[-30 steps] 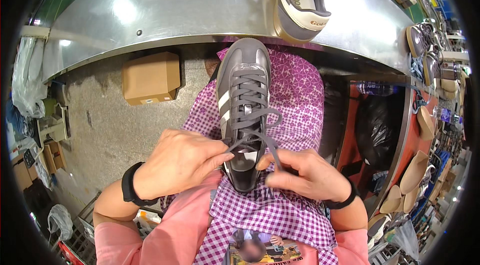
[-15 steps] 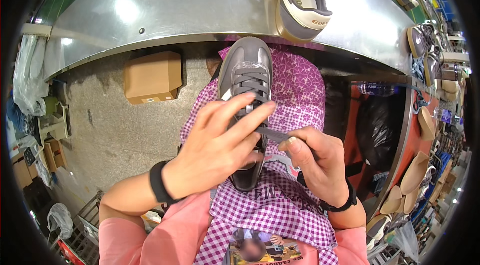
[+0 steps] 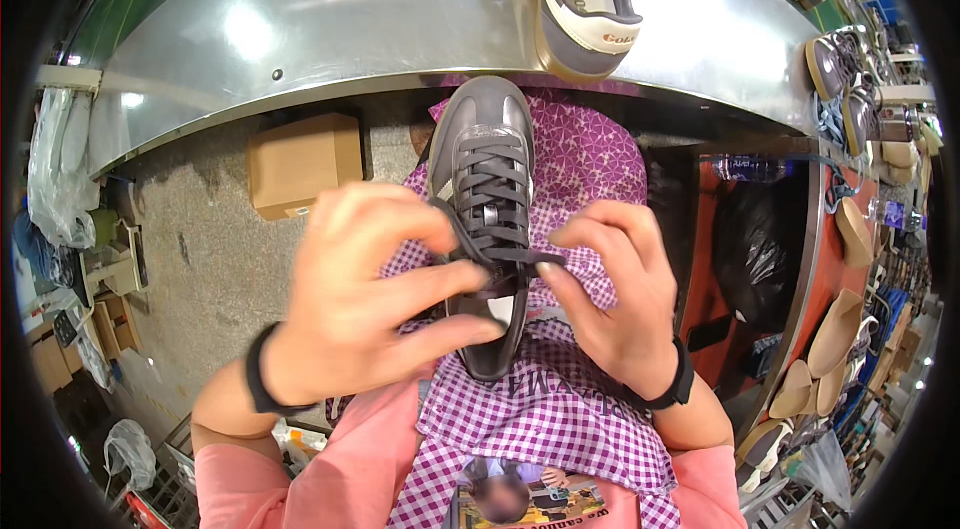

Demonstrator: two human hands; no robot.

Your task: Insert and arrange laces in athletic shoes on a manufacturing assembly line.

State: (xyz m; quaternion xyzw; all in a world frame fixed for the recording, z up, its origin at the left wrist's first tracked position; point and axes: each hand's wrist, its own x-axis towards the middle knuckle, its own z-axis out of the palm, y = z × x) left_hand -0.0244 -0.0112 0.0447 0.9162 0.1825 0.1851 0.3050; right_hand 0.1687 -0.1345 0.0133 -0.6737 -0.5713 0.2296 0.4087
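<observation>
A grey sneaker (image 3: 487,119) with dark laces rests on my lap, toe pointing away from me toward the bench. My right hand (image 3: 615,279) pinches one end of a dark shoelace (image 3: 515,256) between thumb and forefinger, just right of the shoe's opening. At the left of the opening my left hand (image 3: 365,294) is smeared by motion. Its upper fingers curl at the looped lace, while the thumb and another finger reach apart over the shoe collar. Part of the lace is hidden behind these fingers.
On the metal bench (image 3: 380,9) ahead stands a grey-and-white shoe (image 3: 595,34), heel toward me. A cardboard box (image 3: 305,166) sits on the floor to the left. At right are a black plastic bag (image 3: 760,249), tan insoles (image 3: 835,334) and more shoes (image 3: 825,69).
My left hand has moved left off the laces, which uncovers the shoe's opening. My right hand has risen slightly, still pinching the lace. A lace loop now shows by the left fingers.
</observation>
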